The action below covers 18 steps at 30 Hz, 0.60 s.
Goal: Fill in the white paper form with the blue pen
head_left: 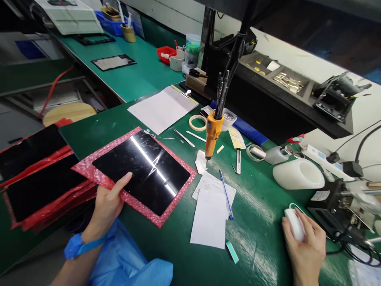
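My left hand (110,200), with a blue strap at the wrist, grips the near edge of a black glossy screen panel (133,167) lying on a pink bubble-wrap sheet (159,220). The thumb presses on the panel's face; the other fingers are hidden underneath. A bright light streak reflects off the glass. Far to the right, my right hand (308,246) is wrapped over a white computer mouse (295,224) on the green bench. Between the hands lie white paper slips (208,222) and a blue pen (226,194).
More dark panels in red wrap (44,186) are stacked at left. An orange electric screwdriver (213,135) hangs over the bench. Behind are a clipboard (163,107), tweezers (184,138), a tape roll (197,122) and a utility knife (238,161). A white cylinder (285,174) stands at right.
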### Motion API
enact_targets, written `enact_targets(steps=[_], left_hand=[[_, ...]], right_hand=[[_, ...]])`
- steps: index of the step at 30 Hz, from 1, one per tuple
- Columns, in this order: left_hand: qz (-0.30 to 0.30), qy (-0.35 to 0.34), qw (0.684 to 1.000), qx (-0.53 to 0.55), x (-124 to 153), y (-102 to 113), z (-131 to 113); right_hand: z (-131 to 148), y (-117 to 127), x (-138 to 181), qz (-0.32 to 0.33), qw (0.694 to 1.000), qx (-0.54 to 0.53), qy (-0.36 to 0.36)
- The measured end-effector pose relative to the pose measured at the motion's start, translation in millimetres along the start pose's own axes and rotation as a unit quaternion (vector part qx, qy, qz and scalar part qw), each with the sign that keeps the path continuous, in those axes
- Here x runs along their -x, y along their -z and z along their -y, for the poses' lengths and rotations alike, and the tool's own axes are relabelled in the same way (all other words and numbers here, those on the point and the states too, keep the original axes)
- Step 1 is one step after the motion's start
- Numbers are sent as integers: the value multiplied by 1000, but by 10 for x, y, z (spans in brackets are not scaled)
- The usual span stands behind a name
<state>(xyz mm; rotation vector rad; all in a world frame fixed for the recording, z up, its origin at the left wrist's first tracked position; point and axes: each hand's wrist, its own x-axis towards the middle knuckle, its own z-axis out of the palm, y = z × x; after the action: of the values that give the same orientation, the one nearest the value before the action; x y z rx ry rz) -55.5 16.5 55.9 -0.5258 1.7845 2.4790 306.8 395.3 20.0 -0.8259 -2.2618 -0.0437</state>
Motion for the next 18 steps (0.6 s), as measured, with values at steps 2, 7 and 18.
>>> enact_targets(steps=[2,7,18], left_hand=[[-1,0,1000,-1,3,-2,4],[9,-27,1000,-9,-17,31,30],[20,-23,999,-32,3,25,34]], right_hand=[[-6,-2,4,2,1000,-6,-8],[-38,-18,23,0,1000,-22,-20],[-25,-26,27,-6,999,-37,-18]])
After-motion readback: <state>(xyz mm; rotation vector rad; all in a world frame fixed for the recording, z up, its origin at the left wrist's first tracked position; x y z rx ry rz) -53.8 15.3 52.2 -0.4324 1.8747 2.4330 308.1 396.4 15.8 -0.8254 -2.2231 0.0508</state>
